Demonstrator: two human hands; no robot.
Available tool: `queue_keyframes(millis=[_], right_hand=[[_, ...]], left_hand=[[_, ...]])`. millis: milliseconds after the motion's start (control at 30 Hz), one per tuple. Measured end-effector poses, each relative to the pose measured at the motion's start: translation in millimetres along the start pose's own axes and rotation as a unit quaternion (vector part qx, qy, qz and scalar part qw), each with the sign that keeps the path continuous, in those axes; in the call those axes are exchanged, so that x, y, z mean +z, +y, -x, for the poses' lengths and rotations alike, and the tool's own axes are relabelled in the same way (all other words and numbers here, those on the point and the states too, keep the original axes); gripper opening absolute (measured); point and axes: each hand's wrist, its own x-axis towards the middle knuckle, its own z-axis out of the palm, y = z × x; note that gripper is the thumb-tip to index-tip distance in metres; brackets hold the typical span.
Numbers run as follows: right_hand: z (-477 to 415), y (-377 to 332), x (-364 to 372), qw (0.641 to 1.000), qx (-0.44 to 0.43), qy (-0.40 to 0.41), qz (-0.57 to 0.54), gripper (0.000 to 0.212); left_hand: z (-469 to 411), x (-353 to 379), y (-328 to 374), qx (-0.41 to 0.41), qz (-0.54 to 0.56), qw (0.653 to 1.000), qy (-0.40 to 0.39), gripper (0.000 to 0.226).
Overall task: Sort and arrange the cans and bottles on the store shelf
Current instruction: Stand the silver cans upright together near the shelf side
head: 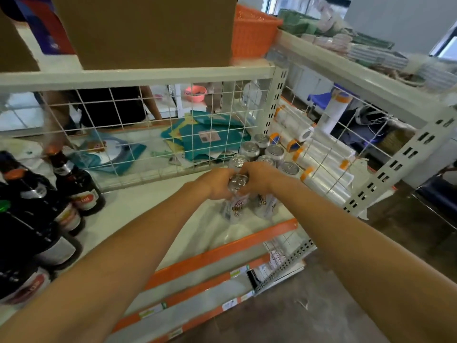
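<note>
Several silver cans [269, 151] stand in rows at the right end of the white shelf [138, 209]. My left hand [218, 183] and my right hand [259, 178] meet over the front cans and both grip the top of one silver can [238, 181]. Below my hands, white cans with a printed label [236, 209] stand near the shelf's orange front edge. Dark glass bottles [76, 184] with orange caps and red-and-white labels stand in a group at the shelf's left end.
A white wire grid [148, 134] backs the shelf, and another person stands behind it. Rolls of clear film [319, 157] lie behind the right-hand grid. A cardboard box [153, 30] and an orange basket [252, 30] sit on the shelf above. Lower shelves with price tags run below.
</note>
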Motion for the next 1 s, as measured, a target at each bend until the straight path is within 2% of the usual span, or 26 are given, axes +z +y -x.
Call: queue_keyframes(millis=[133,367,733,933,1000], right_hand=[[-10.3,-2.1,1.1,0.998,-0.005,-0.009,0.066,0.051],[-19.6,4.5,-2.9,0.993,-0.069,-0.005,0.092,0.046],[-23.5,11.5,-3.3,0.99,-0.114,-0.027,0.073,0.045],[-26.5,14.9,-0.1,0.987,-0.14,-0.027,0.077,0.048],[-24.9,16.1,-6.8,0.985,-0.145,-0.058,0.07,0.047]], left_hand=[[-2.8,-0.2,-1.8,0.018,-0.015,1.0,-0.011,0.077],[-3.7,8.9,-9.2,0.01,-0.062,0.997,0.038,0.073],[0.1,3.9,-5.9,-0.014,-0.093,0.995,0.013,0.09],[4.3,2.6,0.2,-0.025,-0.1,0.995,-0.003,0.087],[8.2,1.9,3.6,-0.021,-0.1,0.995,-0.004,0.087]])
